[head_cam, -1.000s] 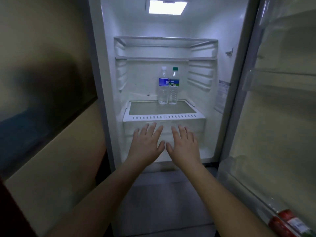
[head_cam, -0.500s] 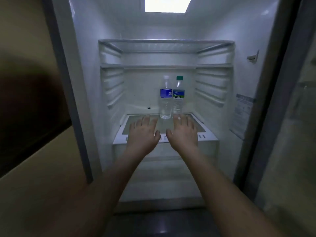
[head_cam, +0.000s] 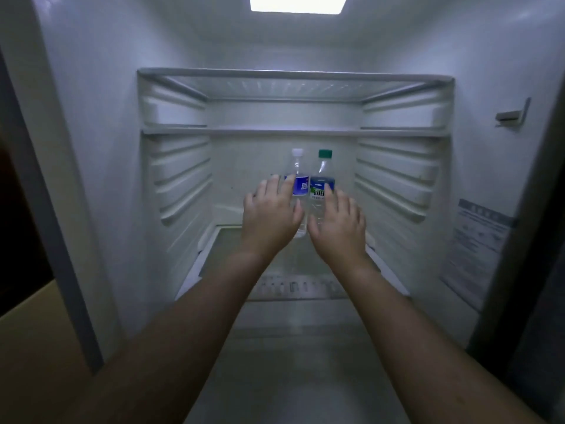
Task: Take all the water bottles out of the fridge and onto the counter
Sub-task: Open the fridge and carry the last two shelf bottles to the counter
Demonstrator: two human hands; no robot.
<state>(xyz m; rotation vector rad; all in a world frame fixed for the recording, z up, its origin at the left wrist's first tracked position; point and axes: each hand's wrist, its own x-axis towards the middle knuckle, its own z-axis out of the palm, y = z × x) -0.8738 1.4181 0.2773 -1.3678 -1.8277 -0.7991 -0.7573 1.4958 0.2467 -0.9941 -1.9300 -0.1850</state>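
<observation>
1. Inside the fridge (head_cam: pixel 91 148), head view: smooth white plastic walls, moulded horizontal ribs on both sides, and a lit rectangular lamp (head_cam: pixel 298 3) in the ceiling.
2. Two clear plastic water bottles stand upright, touching side by side, on the glass shelf (head_cam: pixel 226 240) near the back wall. The white-capped bottle (head_cam: pixel 298 169) is on the left, the green-capped bottle (head_cam: pixel 324 169) on the right.
3. Left hand (head_cam: pixel 270 218): fingers straight and spread, in front of the white-capped bottle; whether it touches cannot be told. It grips nothing.
4. Right hand (head_cam: pixel 337 224): fingers straight, in front of the green-capped bottle, fingertips over its label; contact cannot be told. It grips nothing.
5. The hands sit close together, thumbs nearly meeting.
6. Edges and room: an upper shelf (head_cam: pixel 293 131) runs above the bottle caps with a clear gap. Open shelf space lies to either side of the bottles. The shelf's front trim (head_cam: pixel 299 286) is slotted.
7. Writing: white-capped bottle carries a blue label, green-capped bottle a green and white label; characters are blurred and unreadable. A printed sticker (head_cam: pixel 477 240) on the right wall is also unreadable.
8. A small bracket (head_cam: pixel 513 113) projects from the right wall.
</observation>
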